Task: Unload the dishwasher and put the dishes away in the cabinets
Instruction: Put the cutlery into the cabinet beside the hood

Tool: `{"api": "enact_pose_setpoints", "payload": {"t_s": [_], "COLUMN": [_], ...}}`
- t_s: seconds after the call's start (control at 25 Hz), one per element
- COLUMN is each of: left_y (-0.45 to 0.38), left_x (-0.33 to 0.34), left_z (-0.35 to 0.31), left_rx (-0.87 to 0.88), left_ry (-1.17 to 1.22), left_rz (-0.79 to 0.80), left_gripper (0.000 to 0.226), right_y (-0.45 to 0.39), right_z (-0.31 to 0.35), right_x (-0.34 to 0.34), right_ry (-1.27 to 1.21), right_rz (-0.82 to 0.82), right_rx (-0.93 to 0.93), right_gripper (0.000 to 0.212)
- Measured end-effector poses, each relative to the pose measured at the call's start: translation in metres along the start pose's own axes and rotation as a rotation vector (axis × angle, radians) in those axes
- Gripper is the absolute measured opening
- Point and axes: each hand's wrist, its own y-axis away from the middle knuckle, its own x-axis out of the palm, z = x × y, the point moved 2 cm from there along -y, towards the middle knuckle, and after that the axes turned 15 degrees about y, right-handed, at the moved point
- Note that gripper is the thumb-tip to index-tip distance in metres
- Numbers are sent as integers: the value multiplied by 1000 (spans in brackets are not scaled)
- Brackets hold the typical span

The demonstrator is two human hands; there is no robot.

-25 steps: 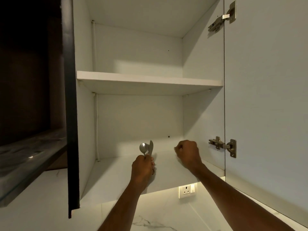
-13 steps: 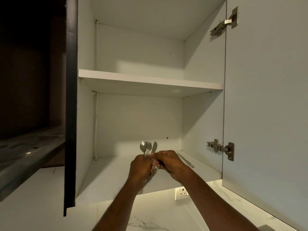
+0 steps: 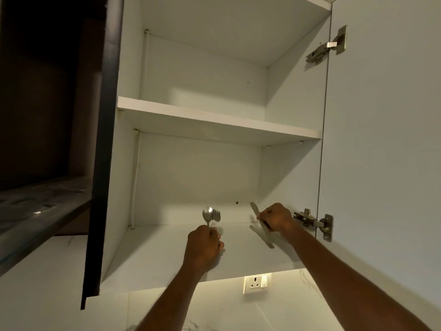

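An open white wall cabinet fills the view, with a bottom shelf (image 3: 167, 256) and an upper shelf (image 3: 214, 120). My left hand (image 3: 202, 247) grips a bundle of steel cutlery upright over the bottom shelf: a spoon (image 3: 207, 214) and a fork (image 3: 216, 215) stick up above the fist. My right hand (image 3: 274, 219) pinches a steel knife (image 3: 254, 210) at the shelf's right side, blade pointing up and back. Another knife (image 3: 262, 236) lies flat on the bottom shelf just below that hand.
The cabinet's right door (image 3: 381, 139) stands open with two metal hinges (image 3: 312, 222). The left door's dark edge (image 3: 100, 187) hangs open at the left. A wall socket (image 3: 256, 283) sits below the cabinet on a marble backsplash. A dark shelf (image 3: 35, 211) lies far left.
My right hand took a knife out of the bundle in my left hand and carried it to the right side of the shelf. My left hand stayed put with the spoon and fork.
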Motion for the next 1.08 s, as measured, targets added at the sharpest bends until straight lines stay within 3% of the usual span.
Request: {"api": "enact_pose_setpoints", "payload": {"t_s": [0.12,0.2,0.44,0.6,0.76,0.88,1.08], "left_y": [-6,-8,-9,-9,-7,-5,-8], "left_x": [0,0,1,1,1,0,0], "left_z": [4,9,9,9,8,6,9], "left_rx": [36,34,15,-5,-5,28,33], "left_ry": [-142,-160,-119,-73,-98,-137,-187], "left_rz": [-2,-1,-10,-16,-32,-32,-28], "left_gripper": [38,39,36,32,36,39,38], "right_y": [-9,-8,-12,-11,-10,-5,-6], "right_z": [-4,-10,-22,-22,-24,-21,-18], "right_x": [9,24,48,54,53,52,49], "right_ry": [313,461,258,252,223,288,382], "right_rz": [-16,-62,-154,-154,-158,-139,-117], "right_rx": [-16,-10,67,71,69,49,17], "right_gripper": [46,47,41,34,42,56,42]}}
